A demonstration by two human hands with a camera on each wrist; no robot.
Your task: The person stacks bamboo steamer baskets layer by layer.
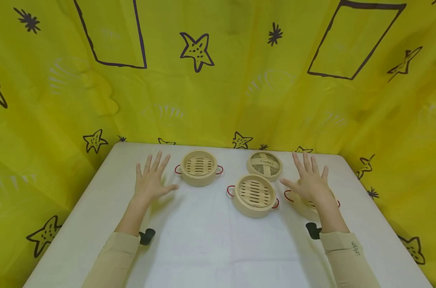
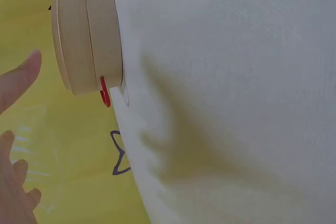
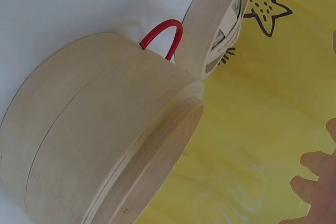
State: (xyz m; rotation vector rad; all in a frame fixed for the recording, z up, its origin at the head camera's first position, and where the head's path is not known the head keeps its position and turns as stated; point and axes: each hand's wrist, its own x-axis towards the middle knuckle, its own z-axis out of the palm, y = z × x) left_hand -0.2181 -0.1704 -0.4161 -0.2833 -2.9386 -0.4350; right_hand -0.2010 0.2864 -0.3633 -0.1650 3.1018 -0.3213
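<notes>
White table (image 1: 203,248), steamers (image 1: 252,209), spread hands (image 1: 149,184) (image 1: 311,185), unreadable sleeve lettering (image 1: 355,248)

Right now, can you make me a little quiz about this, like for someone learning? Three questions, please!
1. How many baskets have red handles?
2. True or false: the left hand holds nothing.
3. Which one has crossed strips on top?
a) left basket
b) lid
c) middle basket

Key:
1. Three.
2. True.
3. b.
</notes>
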